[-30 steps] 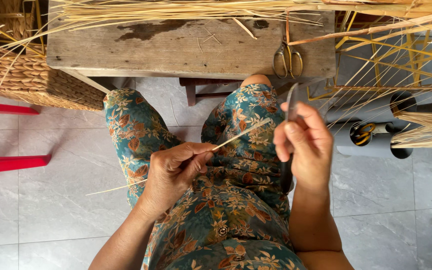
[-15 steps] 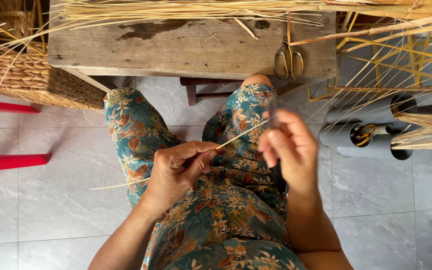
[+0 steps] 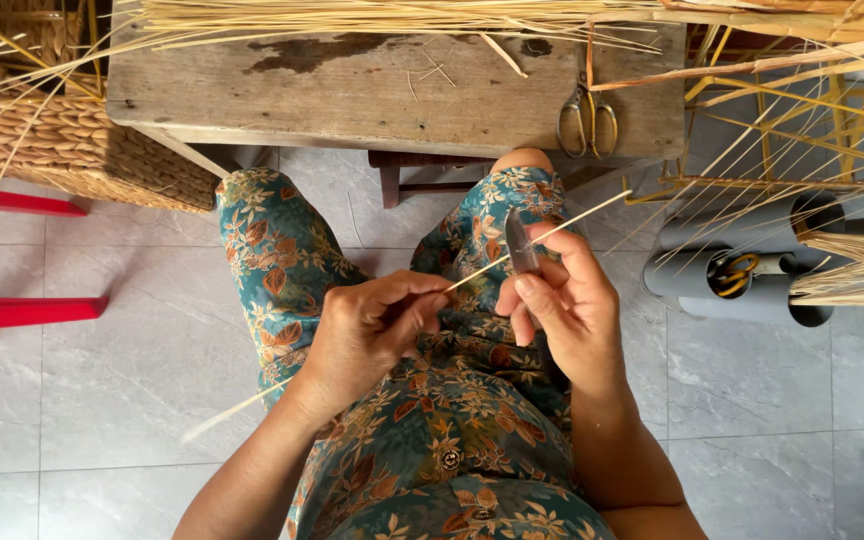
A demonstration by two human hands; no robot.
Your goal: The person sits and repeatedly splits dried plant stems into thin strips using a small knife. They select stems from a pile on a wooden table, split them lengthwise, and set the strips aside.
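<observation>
The left hand [image 3: 367, 335] is closed in a pinch on a thin pale reed strip [image 3: 492, 262], which slants over the lap from lower left to upper right. The right hand [image 3: 562, 300] has its grip closed around a small knife [image 3: 520, 245], blade up against the strip. Scissors [image 3: 587, 120] lie near the wooden counter's [image 3: 372, 90] front right corner. A woven basket [image 3: 62, 145] sits at its left end; grey tubes [image 3: 742, 260] lie right.

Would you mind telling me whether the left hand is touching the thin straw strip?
Touching. The head view shows the left hand pinching the thin straw strip, which runs through its closed fingers.
</observation>
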